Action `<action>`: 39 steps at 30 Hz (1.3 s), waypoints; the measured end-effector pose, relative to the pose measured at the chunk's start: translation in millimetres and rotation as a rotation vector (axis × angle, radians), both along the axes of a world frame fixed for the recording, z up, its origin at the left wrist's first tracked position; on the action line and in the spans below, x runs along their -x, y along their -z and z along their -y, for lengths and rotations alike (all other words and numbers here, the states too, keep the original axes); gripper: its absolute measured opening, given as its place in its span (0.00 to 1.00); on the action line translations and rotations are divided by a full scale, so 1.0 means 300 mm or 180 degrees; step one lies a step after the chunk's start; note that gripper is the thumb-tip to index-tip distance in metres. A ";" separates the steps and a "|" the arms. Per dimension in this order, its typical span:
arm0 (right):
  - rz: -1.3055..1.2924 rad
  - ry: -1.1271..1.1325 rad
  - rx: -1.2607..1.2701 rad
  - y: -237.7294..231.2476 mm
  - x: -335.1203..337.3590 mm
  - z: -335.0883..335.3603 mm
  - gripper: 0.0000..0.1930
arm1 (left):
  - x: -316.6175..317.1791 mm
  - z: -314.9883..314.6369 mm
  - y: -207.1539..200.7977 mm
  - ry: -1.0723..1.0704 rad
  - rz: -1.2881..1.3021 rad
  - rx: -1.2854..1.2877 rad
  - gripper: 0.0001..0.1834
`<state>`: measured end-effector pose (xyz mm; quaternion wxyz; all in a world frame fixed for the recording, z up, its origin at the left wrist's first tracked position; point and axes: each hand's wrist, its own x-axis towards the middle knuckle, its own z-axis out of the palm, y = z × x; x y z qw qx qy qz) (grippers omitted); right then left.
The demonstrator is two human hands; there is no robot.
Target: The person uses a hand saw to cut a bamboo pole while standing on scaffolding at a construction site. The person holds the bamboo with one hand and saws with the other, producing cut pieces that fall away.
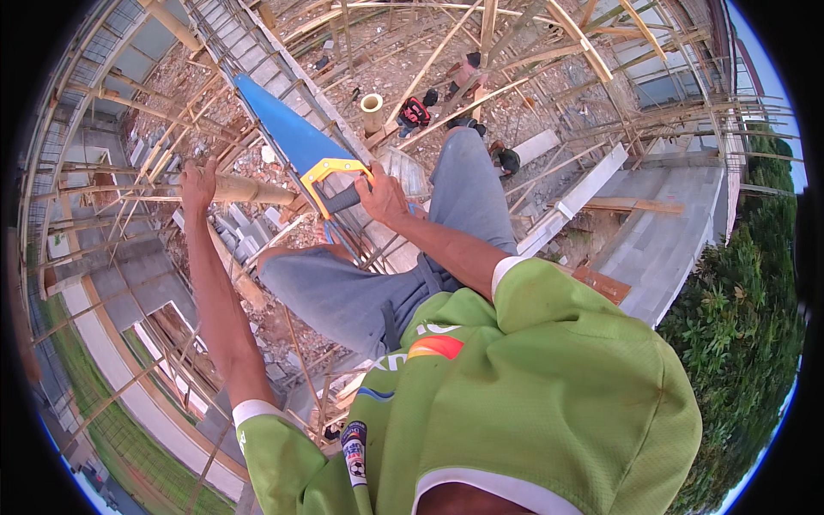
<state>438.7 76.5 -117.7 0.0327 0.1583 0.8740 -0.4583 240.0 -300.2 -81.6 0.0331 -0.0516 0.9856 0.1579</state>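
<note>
My right hand point(384, 199) is closed on the yellow and black handle of a hand saw point(287, 129). Its broad blue blade points up and to the left, lying over a long beam trough with rebar point(245, 39). Out to the left, my left hand point(198, 183) is closed at a thick bamboo pole point(253, 190); part of its grip is hidden. The pole's other end lies close to the saw handle. My knees are spread to either side of the trough, high over the ground.
Far below, rubble ground point(343, 77) holds several people, one in a red and black shirt point(415, 112). A pale hollow tube point(371, 105) stands by the trough. Bamboo scaffolding point(112, 172) lines the left; a grey block wall point(665, 232) and trees point(738, 292) are at right.
</note>
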 end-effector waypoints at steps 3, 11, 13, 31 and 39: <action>0.0108 -0.0020 0.0011 -0.007 0.001 0.005 0.28 | 0.090 0.055 -0.052 -0.0023 0.0356 -0.0360 0.38; 0.0101 0.0075 0.0063 0.009 -0.002 0.000 0.27 | 0.038 -0.121 -0.047 -0.1116 -0.0302 0.0282 0.34; 0.0070 0.0083 0.0068 0.007 -0.002 -0.009 0.27 | 0.023 -0.144 -0.075 -0.1022 -0.0107 0.0180 0.32; 0.0263 -0.0086 -0.0119 -0.016 -0.010 -0.012 0.35 | -0.014 -0.177 -0.119 -0.1228 -0.0205 0.0072 0.28; 0.0295 -0.0086 -0.0014 -0.011 -0.008 -0.007 0.37 | -0.027 -0.199 -0.132 -0.1336 -0.0182 0.0141 0.28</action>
